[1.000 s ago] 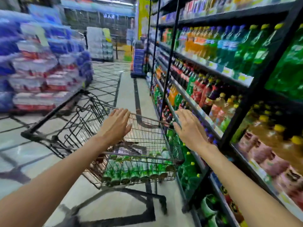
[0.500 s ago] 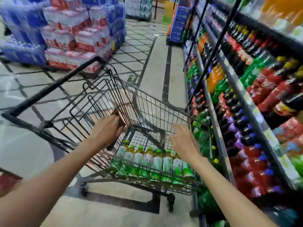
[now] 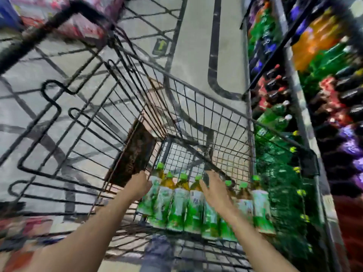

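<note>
**A:** The person is reaching both hands into the cart (image 3: pixel 196 99), going for the green-capped bottles (image 3: pixel 180 203) lined up along its near end. The left hand (image 3: pixel 140 185) is curling by the leftmost bottle's neck, too blurry to tell if it's pinching. The right hand (image 3: pixel 213 190) is hovering over the middle ones, fingers straight and slightly spread.

**B:** Full plastic bottles, so they're probably weighing a bit and feeling slick. Grabbing round the labelled middle is looking safest.
</note>
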Action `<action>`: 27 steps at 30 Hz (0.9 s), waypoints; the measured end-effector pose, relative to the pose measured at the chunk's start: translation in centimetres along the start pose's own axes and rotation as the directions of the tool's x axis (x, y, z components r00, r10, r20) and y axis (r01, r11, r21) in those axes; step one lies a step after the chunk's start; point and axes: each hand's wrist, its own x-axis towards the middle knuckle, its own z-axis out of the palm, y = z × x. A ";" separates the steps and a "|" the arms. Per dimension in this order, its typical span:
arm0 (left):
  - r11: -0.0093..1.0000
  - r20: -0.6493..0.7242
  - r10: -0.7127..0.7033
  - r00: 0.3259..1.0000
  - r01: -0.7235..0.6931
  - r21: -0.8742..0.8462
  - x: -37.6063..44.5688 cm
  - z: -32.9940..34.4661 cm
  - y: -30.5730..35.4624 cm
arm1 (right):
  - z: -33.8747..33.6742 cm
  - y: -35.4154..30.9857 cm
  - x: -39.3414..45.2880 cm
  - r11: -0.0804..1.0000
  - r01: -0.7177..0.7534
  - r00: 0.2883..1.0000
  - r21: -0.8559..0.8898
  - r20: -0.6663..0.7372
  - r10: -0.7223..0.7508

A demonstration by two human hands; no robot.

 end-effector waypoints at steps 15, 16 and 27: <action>0.955 0.057 -0.285 0.957 0.289 -0.068 6.7 10.4 0.7 | 6.3 6.7 3.1 0.978 -0.194 0.974 0.077 0.136 0.183; 0.955 0.029 -0.294 0.955 0.294 -0.023 6.8 10.5 0.9 | 6.4 7.0 3.0 0.978 -0.195 0.973 0.077 0.137 0.183; 0.932 -0.040 -0.353 0.935 0.347 -0.103 8.1 10.9 -0.3 | 7.7 8.4 2.4 0.955 -0.248 0.966 0.163 0.113 0.232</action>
